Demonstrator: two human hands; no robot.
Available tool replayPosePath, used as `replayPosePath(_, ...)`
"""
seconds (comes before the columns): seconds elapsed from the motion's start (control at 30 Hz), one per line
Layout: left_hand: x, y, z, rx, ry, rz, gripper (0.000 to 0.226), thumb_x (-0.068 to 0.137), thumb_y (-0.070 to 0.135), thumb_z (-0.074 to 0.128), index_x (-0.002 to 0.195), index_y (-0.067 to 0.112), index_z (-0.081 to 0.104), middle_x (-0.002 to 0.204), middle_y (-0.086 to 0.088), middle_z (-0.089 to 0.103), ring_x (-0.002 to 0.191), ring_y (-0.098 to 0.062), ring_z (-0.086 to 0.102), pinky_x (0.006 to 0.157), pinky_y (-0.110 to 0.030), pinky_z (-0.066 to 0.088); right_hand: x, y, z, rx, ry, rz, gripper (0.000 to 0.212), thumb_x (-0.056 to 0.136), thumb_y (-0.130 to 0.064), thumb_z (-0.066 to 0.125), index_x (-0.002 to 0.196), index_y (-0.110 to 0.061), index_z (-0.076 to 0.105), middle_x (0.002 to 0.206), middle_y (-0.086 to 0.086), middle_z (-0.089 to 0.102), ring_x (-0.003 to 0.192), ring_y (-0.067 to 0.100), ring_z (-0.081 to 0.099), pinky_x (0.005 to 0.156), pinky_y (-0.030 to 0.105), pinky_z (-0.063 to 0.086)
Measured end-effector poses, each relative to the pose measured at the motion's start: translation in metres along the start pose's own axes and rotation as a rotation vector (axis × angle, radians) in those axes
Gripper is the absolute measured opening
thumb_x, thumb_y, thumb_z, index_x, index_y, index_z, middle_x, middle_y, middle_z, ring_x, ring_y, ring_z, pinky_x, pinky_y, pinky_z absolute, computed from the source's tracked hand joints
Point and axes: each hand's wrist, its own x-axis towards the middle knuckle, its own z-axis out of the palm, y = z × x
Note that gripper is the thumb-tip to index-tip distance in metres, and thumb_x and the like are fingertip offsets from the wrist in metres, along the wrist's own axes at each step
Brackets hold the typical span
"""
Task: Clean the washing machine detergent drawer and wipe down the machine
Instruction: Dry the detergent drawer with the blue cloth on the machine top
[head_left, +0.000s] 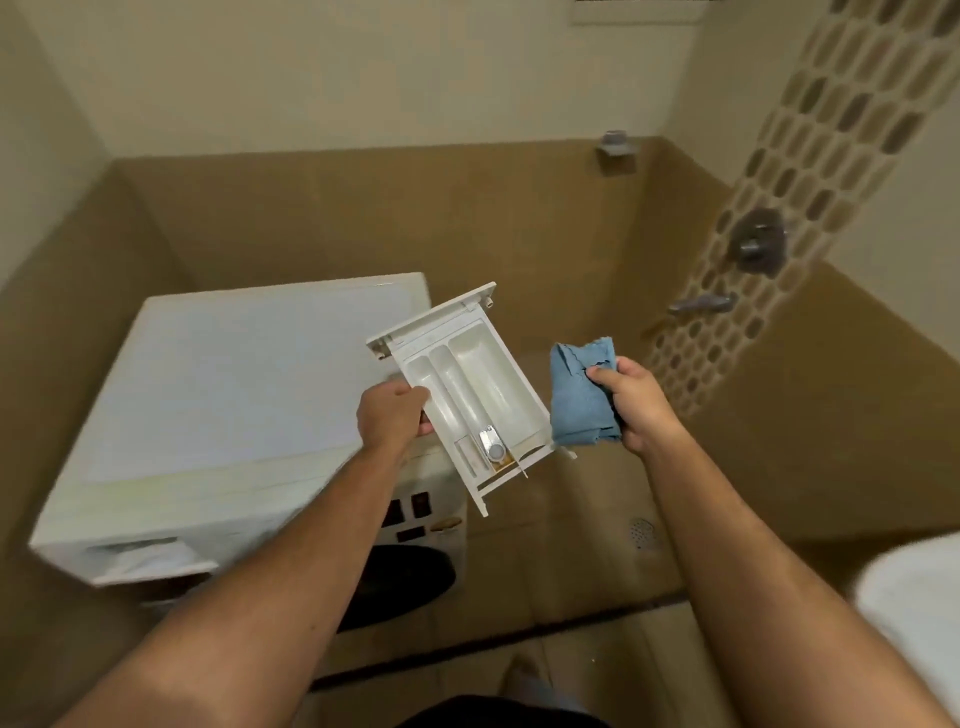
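Note:
The white detergent drawer (470, 387) is out of the machine and held in the air, its compartments facing up. My left hand (390, 415) grips its left side. A folded blue cloth (582, 395) hangs just right of the drawer, pinched in my right hand (639, 402). The cloth's lower edge comes close to the drawer's right corner. Below and to the left stands the white washing machine (223, 410), with its open drawer slot (140, 553) at the front left and its dark door (400, 582) below.
Brown tiled walls enclose a shower corner. A tap and mixer (756, 247) stick out of the right wall, with a spout (701, 304) below. A floor drain (641, 532) lies to the right of the machine. A white fixture (914, 608) sits at the right edge.

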Motion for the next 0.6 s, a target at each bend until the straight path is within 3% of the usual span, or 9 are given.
replayPosePath(0.2, 0.042, 0.002, -0.071, -0.055, 0.167, -0.051, 0.008, 0.076, 0.009, 0.07, 0.069, 0.009, 0.068, 0.081, -0.009, 0.074, 0.07, -0.029, 0.073, 0.07, -0.049, 0.061, 0.046, 0.0, 0.092, -0.072, -0.185, 0.036, 0.009, 0.096, -0.014, 0.057, 0.104, -0.011, 0.06, 0.097, 0.012, 0.07, 0.082, 0.03, 0.069, 0.059, 0.038, 0.057)
replayPosePath(0.4, 0.081, 0.007, -0.119, -0.096, 0.323, -0.083, 0.014, 0.077, 0.007, 0.072, 0.065, 0.008, 0.065, 0.084, -0.016, 0.073, 0.077, -0.033, 0.073, 0.07, -0.048, 0.061, 0.095, 0.001, 0.169, -0.128, -0.351, 0.066, 0.011, 0.096, -0.018, 0.059, 0.105, -0.013, 0.061, 0.107, 0.015, 0.068, 0.093, 0.033, 0.067, 0.078, 0.053, 0.057)
replayPosePath(0.6, 0.108, 0.006, -0.151, -0.114, 0.445, -0.119, 0.014, 0.08, 0.005, 0.072, 0.07, 0.009, 0.064, 0.082, -0.014, 0.071, 0.077, -0.034, 0.072, 0.072, -0.048, 0.061, 0.119, 0.011, 0.224, -0.198, -0.468, 0.119, 0.028, 0.095, -0.025, 0.06, 0.118, -0.01, 0.059, 0.112, 0.014, 0.066, 0.099, 0.031, 0.065, 0.069, 0.04, 0.058)
